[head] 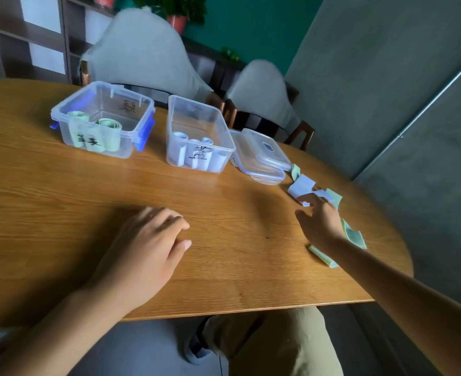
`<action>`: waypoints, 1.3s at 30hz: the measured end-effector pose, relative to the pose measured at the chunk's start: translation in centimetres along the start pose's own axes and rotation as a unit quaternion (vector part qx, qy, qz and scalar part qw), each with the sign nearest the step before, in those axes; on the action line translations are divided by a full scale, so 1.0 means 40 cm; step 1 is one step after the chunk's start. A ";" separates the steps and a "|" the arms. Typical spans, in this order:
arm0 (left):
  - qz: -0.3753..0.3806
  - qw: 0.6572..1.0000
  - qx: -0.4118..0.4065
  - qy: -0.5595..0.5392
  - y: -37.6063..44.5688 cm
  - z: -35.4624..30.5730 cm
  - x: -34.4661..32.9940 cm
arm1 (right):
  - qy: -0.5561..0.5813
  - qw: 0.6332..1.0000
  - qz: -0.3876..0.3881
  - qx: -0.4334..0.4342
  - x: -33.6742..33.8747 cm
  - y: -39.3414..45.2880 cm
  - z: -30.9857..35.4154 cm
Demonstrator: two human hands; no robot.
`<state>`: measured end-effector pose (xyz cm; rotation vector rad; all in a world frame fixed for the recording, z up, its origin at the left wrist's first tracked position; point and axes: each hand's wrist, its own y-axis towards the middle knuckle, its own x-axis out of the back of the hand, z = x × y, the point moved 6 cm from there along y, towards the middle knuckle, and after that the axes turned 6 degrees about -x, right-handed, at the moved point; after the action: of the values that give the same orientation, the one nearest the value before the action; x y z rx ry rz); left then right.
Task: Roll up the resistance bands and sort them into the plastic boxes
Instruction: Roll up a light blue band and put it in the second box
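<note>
Hands over the table (61,202), bands loose at its right edge

The right hand (320,222) reaches a pale blue band (301,185), apparently touching it; the left hand (145,253) rests flat near the front edge.

A loose white resistance band (302,185) lies crumpled under the right hand's (318,221) fingertips, with an unrolled green band (355,236) beneath that hand. Well beyond the left hand (145,245), a blue-clipped box (102,119) holds green rolls (107,126); the clear box (199,134) beside it holds white rolls (196,156).

Soft, dim daylight, perhaps from the left; edges bow, far chairs (148,55) blurred.
</note>
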<state>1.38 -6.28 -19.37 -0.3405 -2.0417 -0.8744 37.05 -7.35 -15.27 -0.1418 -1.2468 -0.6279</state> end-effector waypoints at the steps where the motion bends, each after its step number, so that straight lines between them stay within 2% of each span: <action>1: -0.001 1.000 -0.002 0.000 -0.001 0.000 0.000 | 0.003 1.000 0.008 -0.024 -0.006 0.017 -0.014; 5: 0.003 1.000 -0.002 -0.001 -0.001 -0.003 0.000 | 0.006 0.992 0.070 -0.104 -0.040 0.058 -0.046; 8: 0.004 1.000 -0.003 -0.003 -0.001 -0.002 0.001 | -0.009 0.990 0.098 -0.106 -0.064 0.067 -0.034; 11: 0.005 1.000 -0.002 -0.008 -0.001 0.000 0.003 | 0.008 0.991 0.090 -0.098 -0.068 0.071 -0.010; 15: 0.006 1.000 -0.003 -0.014 -0.001 0.000 0.002 | 0.102 0.987 0.053 -0.115 -0.050 0.065 0.015; 24: -0.007 1.000 -0.005 -0.027 -0.001 0.002 0.010 | 0.222 0.975 0.004 -0.001 0.031 -0.015 0.138; 27: -0.016 0.999 0.001 -0.045 0.002 0.004 0.015 | 0.290 0.957 0.018 0.012 0.047 -0.055 0.188; 31: -0.059 0.990 0.037 -0.124 0.002 0.006 0.033 | 0.367 0.928 0.051 0.034 0.048 -0.111 0.256; 33: -0.075 0.973 0.072 -0.206 0.003 0.011 0.035 | 0.398 0.913 0.077 0.044 0.044 -0.139 0.291; 34: -0.075 0.954 0.094 -0.276 0.005 0.013 0.032 | 0.409 0.907 0.088 0.049 0.041 -0.152 0.308; 37: -0.041 0.841 0.159 -0.515 0.015 0.000 0.021 | 0.437 0.890 0.116 0.053 0.030 -0.193 0.349; 39: -0.039 0.787 0.181 -0.589 0.019 -0.002 0.016 | 0.448 0.881 0.138 0.059 0.019 -0.221 0.372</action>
<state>1.46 -5.84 -18.49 -0.6998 -3.3238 -0.2221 20.14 -8.49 -11.64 0.0765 -0.3466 -0.2907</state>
